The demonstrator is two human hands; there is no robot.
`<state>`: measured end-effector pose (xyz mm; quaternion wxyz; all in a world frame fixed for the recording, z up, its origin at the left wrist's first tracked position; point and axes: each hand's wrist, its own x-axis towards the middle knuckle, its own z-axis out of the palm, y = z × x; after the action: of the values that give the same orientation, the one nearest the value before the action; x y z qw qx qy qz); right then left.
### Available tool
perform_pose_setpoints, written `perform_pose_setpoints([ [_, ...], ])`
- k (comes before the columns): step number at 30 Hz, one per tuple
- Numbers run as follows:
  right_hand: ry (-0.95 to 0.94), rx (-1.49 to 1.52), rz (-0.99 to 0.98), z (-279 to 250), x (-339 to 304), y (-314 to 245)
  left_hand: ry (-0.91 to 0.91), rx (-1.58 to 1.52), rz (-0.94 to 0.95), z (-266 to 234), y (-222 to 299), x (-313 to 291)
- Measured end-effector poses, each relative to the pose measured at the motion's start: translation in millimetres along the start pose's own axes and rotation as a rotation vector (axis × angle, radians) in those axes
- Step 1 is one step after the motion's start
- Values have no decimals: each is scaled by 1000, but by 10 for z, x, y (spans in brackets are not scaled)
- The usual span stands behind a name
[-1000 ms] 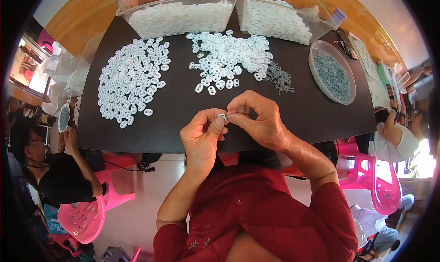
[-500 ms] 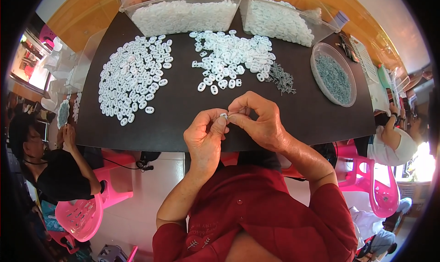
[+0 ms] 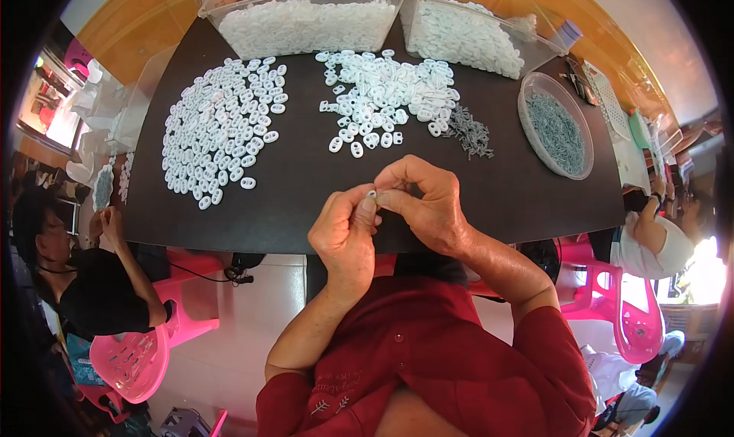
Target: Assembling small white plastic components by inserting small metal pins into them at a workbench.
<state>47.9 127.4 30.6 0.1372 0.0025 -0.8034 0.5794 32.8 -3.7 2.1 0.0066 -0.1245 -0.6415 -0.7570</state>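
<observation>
Seen from above, a person in a red shirt sits at a black table [image 3: 306, 207] with both hands raised just over its near edge. The left hand [image 3: 345, 234] and the right hand [image 3: 428, 204] meet fingertip to fingertip, and both pinch 1 small white plastic piece [image 3: 371, 195] between thumbs and forefingers. Whether a second part is hidden in the right fingers cannot be told.

Ahead of the hands lie 2 spreads of the same small white oval pieces: a wide spread on the left [image 3: 222, 127] and a looser heap in the middle [image 3: 386, 97]. Just right of the middle heap sits a small pile of grey metal bits [image 3: 468, 131], and further right a round clear dish [image 3: 556, 135] holds many more of them. At the far edge stand 2 clear plastic tubs of white pieces, 1 on the left [image 3: 306, 24] and 1 on the right [image 3: 466, 32].

Other people sit at either side on pink plastic chairs [image 3: 126, 360].

The step in hand looks like fitting or checking a single piece at the fingertips. The next move likely calls for a steady pinch from both hands and a small, precise press, then a free hand to set the piece down.
</observation>
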Motion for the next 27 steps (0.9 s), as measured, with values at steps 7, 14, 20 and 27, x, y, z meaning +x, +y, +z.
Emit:
perform_pose_setpoints([
  [7,-7,77,35,33,4,-40,-7,-187,-111,-98,48,85],
  [14,-17,-43,-39,42,8,-49,-8,-96,-80,-91,30,65],
  [20,-43,12,44,81,4,-29,-3,8,-9,-89,-18,42],
  [27,-22,-246,-155,-53,317,46,-29,-194,-253,-260,12,123],
])
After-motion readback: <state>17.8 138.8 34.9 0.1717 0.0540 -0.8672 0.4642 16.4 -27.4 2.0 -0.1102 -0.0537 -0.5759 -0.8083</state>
